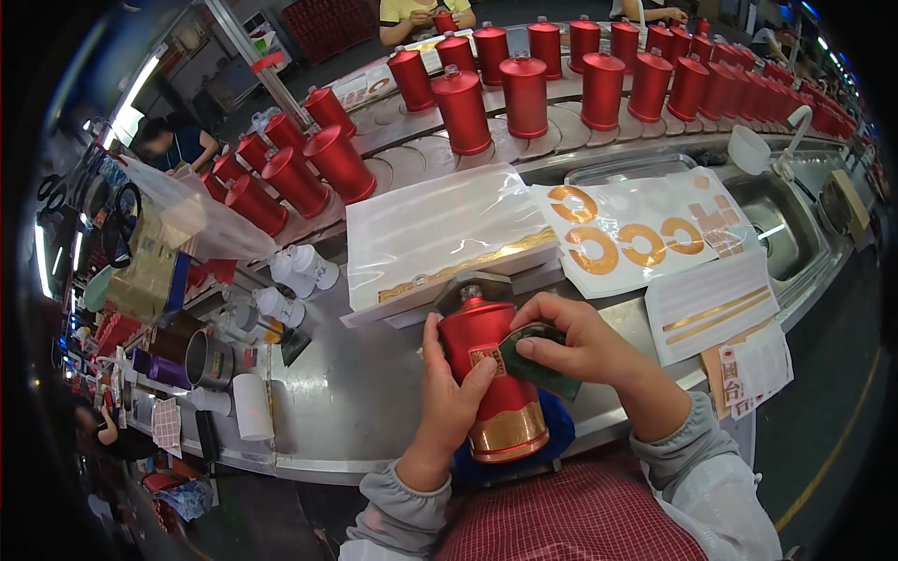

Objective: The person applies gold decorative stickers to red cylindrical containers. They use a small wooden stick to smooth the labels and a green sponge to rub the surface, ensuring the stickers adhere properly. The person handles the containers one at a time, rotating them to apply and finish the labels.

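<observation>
Nearest the lens, a red-and-white checked apron is seen along the lower edge, with grey sleeves coming up on either side of it. Just above the apron, a glossy red cylindrical bottle with a gold band near its base is held lying back toward the person, its metal-capped neck pointing away toward the bench and its base resting over a dark blue pad. The bottle is gripped along its left side by the left hand, the fingers closed around the body and the thumb laid across the front near a small square label. A dark green cloth pad is pressed against the bottle's right shoulder by the right hand, whose fingers are curled over it. Behind the bottle, a white sheet with a gold strip along its edge is laid on a raised block, and to its right a backing sheet of gold ring-shaped stickers is spread beside a steel sink. Rows of matching red bottles are stood on a curved conveyor beyond (their far end is lost in the fisheye bend). White caps are piled at the left of the steel bench.
</observation>
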`<action>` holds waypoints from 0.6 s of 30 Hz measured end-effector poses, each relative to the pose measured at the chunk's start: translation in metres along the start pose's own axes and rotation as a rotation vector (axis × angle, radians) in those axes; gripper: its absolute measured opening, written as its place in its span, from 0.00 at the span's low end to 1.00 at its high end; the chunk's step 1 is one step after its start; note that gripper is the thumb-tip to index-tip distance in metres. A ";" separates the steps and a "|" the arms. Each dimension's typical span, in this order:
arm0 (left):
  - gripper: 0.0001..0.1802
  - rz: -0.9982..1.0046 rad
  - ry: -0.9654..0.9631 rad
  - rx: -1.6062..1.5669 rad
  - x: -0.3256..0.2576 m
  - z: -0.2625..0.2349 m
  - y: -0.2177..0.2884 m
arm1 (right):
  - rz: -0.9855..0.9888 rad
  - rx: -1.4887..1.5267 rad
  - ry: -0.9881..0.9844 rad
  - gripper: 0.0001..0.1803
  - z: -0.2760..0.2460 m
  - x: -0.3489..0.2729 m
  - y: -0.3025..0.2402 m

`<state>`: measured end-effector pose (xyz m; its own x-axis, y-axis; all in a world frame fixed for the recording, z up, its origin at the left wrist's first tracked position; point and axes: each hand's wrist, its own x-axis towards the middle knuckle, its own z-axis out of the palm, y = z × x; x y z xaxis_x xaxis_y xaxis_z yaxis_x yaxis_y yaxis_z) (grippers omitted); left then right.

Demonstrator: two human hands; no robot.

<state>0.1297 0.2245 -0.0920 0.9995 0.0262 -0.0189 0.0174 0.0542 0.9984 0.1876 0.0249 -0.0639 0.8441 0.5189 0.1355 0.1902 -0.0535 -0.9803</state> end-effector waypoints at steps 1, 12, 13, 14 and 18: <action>0.53 0.000 0.001 0.016 0.000 -0.001 0.000 | -0.001 -0.007 0.000 0.12 0.000 0.000 0.000; 0.52 -0.010 0.010 0.013 0.000 0.003 0.004 | -0.016 0.009 -0.006 0.13 -0.001 0.000 -0.002; 0.52 0.029 0.023 0.074 0.000 0.002 0.002 | -0.013 0.006 -0.008 0.13 -0.002 -0.001 -0.003; 0.52 0.069 0.038 0.138 -0.001 0.000 -0.002 | -0.012 0.005 -0.011 0.13 -0.002 -0.001 -0.005; 0.51 0.063 0.041 0.170 0.000 0.002 -0.003 | -0.010 -0.020 0.002 0.13 -0.003 -0.001 -0.003</action>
<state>0.1301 0.2227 -0.0950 0.9968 0.0654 0.0452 -0.0372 -0.1187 0.9922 0.1879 0.0216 -0.0609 0.8430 0.5180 0.1452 0.2083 -0.0655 -0.9759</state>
